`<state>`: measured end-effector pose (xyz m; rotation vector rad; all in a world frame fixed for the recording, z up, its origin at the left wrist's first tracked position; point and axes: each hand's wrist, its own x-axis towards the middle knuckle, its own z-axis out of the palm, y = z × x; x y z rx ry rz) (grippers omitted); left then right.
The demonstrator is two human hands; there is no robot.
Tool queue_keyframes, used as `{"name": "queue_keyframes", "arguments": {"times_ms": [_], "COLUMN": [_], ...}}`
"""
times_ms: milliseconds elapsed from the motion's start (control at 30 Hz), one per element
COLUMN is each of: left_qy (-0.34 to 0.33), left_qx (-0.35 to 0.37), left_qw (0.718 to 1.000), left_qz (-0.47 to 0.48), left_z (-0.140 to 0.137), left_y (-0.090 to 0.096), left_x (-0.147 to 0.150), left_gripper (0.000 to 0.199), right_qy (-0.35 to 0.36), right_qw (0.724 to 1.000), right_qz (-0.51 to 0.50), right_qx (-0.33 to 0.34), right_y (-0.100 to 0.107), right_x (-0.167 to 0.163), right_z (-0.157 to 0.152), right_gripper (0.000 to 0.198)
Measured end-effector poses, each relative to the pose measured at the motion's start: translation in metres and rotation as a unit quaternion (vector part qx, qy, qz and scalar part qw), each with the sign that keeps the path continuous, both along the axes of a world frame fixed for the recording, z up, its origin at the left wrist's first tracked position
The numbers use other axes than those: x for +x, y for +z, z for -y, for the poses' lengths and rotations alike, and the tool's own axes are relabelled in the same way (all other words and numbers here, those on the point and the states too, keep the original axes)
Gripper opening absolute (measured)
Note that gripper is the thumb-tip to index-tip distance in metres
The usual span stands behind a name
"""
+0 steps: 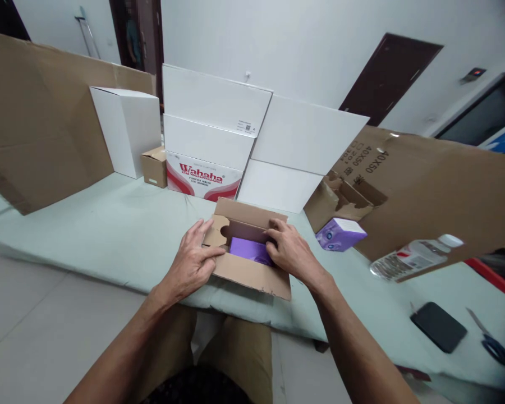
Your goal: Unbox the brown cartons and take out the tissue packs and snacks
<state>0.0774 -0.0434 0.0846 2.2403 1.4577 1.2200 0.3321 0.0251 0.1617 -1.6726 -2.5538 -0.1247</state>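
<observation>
Soft, even light with faint shadows; edges stretched, scissors (491,343) seemingly slightly blurred

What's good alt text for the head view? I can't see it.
Left hand and right hand touch opposite ends of an open cardboard box holding a purple pack on a table. Behind it stands a Wahaha carton; to the right are another purple pack, a bottle and scissors.

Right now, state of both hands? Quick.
Left hand: open, spread at the left end of the open brown cardboard box.
Right hand: curled at the box's right end, by the purple rectangular pack; grip can't be told.
</observation>
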Motion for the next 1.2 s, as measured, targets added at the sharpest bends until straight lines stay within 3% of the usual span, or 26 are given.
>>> {"name": "queue_keyframes", "arguments": {"times_ms": [100, 200, 300, 400, 567, 700, 800, 900, 967, 1200], "left_qy": [0.02, 0.048, 0.07, 0.082, 0.079, 0.103, 0.115, 0.128, 0.132, 0.129], "left_qx": [0.012, 0.017, 0.024, -0.027, -0.141, -0.135, -0.123, -0.115, -0.111, -0.11], "left_qw": [0.997, 0.994, 0.995, 0.996, 0.98, 0.974, 0.973, 0.972, 0.972, 0.975], "left_qz": [-0.076, -0.094, -0.066, 0.001, 0.117, 0.152, 0.159, 0.159, 0.16, 0.145], "left_z": [0.001, 0.005, 0.007, 0.007, 0.004, 0.002, 0.001, 0.0, -0.001, -0.002], "left_y": [0.009, 0.009, 0.001, -0.006, -0.012, -0.015, -0.019, -0.022, -0.022, -0.022], "left_x": [0.005, 0.012, 0.016, 0.015, 0.013, 0.017, 0.02, 0.023, 0.024, 0.025], "left_gripper": [0.044, 0.045, 0.051, 0.065, 0.082, 0.086, 0.087, 0.087, 0.087, 0.086], "right_qy": [-0.003, -0.04, -0.079, -0.107, -0.104, -0.055, 0.027, 0.103, 0.113, 0.112], "right_qw": [0.997, 0.989, 0.983, 0.985, 0.994, 0.997, 0.996, 0.991, 0.985, 0.966], "right_qz": [-0.076, -0.141, -0.165, -0.132, -0.018, 0.043, 0.061, 0.09, 0.128, 0.204], "right_qx": [0.004, 0.019, 0.027, 0.015, 0.008, 0.045, 0.063, 0.008, -0.033, -0.117], "right_y": [0.003, 0.003, -0.004, -0.014, -0.025, -0.021, -0.014, -0.004, 0.003, 0.012], "right_x": [0.018, 0.045, 0.07, 0.081, 0.071, 0.061, 0.052, 0.039, 0.027, -0.003], "right_z": [0.0, 0.001, 0.004, 0.01, 0.017, 0.015, 0.009, 0.002, -0.003, -0.019], "right_gripper": [0.04, 0.042, 0.044, 0.042, 0.043, 0.041, 0.036, 0.028, 0.03, 0.061]}}
